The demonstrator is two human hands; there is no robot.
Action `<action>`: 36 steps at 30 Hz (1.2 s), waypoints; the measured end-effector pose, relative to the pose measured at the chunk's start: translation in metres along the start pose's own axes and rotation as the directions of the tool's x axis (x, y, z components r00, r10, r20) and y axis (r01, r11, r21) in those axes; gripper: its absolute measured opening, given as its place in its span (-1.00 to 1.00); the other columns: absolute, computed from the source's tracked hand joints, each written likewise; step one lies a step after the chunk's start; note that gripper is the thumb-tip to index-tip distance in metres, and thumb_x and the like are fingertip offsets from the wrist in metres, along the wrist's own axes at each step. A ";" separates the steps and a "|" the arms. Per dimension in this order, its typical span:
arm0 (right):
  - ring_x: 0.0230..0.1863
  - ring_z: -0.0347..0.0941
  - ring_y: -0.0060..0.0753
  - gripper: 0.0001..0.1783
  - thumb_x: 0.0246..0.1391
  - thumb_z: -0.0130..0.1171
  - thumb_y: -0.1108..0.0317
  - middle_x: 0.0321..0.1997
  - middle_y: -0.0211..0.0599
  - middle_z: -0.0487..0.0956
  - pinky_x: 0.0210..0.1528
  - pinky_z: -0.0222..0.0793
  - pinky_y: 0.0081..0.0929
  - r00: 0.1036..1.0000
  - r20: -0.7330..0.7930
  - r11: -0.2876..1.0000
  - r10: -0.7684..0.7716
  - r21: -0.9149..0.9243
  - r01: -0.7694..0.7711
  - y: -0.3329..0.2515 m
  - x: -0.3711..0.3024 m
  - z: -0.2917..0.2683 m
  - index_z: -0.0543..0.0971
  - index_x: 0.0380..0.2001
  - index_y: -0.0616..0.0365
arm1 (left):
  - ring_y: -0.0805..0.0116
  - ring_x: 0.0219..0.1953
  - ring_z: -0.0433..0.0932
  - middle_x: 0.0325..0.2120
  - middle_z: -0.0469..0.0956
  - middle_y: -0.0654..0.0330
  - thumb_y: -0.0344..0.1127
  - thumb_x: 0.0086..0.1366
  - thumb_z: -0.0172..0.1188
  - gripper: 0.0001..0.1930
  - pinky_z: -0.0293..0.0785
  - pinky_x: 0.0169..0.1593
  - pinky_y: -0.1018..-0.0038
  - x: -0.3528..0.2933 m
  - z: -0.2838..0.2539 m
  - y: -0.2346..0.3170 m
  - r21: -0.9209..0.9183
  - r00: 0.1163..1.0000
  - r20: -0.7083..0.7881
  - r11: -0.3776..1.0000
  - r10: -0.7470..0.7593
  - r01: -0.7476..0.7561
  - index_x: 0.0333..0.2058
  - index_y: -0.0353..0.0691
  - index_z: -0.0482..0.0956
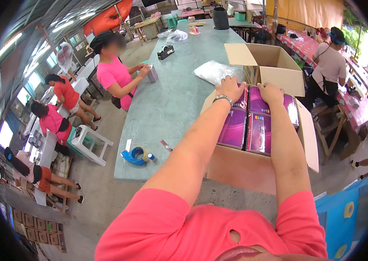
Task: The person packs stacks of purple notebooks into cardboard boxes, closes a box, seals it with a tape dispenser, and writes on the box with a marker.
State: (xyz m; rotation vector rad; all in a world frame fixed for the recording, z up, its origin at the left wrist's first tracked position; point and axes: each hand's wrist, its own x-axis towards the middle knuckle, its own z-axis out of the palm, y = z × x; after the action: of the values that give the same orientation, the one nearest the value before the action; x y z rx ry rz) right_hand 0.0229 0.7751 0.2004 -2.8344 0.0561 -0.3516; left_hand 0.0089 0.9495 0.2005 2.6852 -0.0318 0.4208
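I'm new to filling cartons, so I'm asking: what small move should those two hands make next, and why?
Probably press the far purple packs gently level, using the left hand and right hand together. Both hands are at the far row, and the carton has its near flap folded outward, so the packs seem easy to adjust.

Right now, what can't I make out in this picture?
Head view:
Anything beneath the purple notebooks: hidden by the top layer.
Rear carton: bottom hidden by its near side.
Notebook covers under the right hand: blocked by it.
Person at far right: cut off by the rim.
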 end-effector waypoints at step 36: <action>0.08 0.45 -0.09 -0.23 0.06 -0.19 -0.42 -0.06 -0.11 0.60 0.23 -0.06 0.11 0.979 0.168 0.991 0.117 -0.086 -0.104 -0.008 0.006 -0.013 0.63 -0.15 0.01 | 0.11 0.18 0.28 0.04 0.41 0.09 0.31 0.14 0.04 -0.40 0.14 0.19 -0.04 -0.001 -0.020 0.001 -0.222 0.985 0.164 0.975 0.047 -0.009 -0.12 -0.09 0.57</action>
State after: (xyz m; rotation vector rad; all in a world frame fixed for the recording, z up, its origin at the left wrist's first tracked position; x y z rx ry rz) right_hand 0.0256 0.7786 0.2158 -2.9098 0.1949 -0.0806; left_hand 0.0025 0.9568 0.2174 2.4957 -0.1570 0.1842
